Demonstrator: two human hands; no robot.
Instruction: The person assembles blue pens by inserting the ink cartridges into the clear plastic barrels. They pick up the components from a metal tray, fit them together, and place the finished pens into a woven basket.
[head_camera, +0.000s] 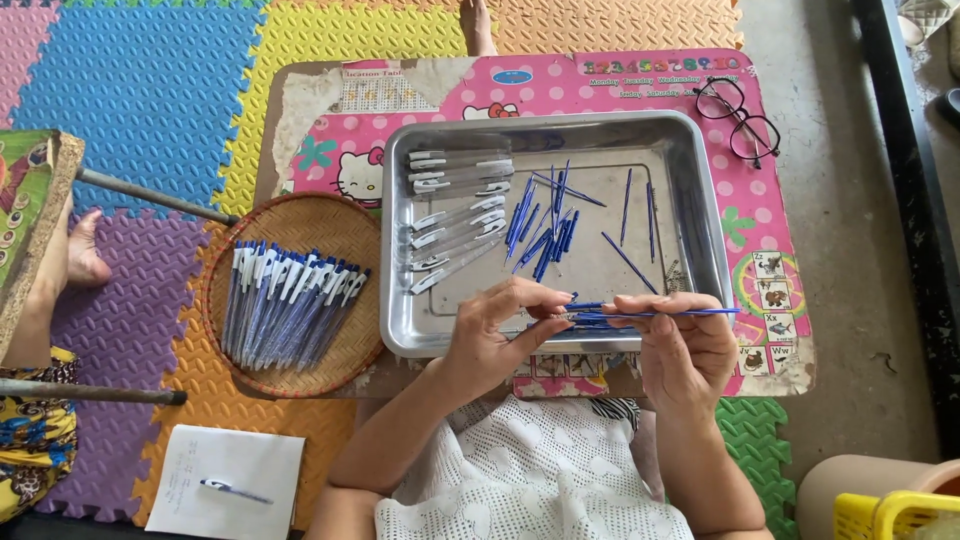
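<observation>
My left hand (497, 330) and my right hand (683, 345) meet over the front rim of a steel tray (700, 190). The right hand pinches a thin blue pen refill (690, 313) that points right. The left hand's fingers close on a small part at the refill's left end; I cannot tell what it is. Inside the tray lie several clear pen barrels with white clips (457, 218) on the left and several loose blue refills (545, 225) in the middle.
A round woven basket (300, 215) left of the tray holds several assembled blue-and-white pens (285, 303). Black glasses (738, 115) lie on the pink low table (640, 85). A notepad with a pen (228, 487) sits on the foam mat. Another person's foot (85, 255) is at the left.
</observation>
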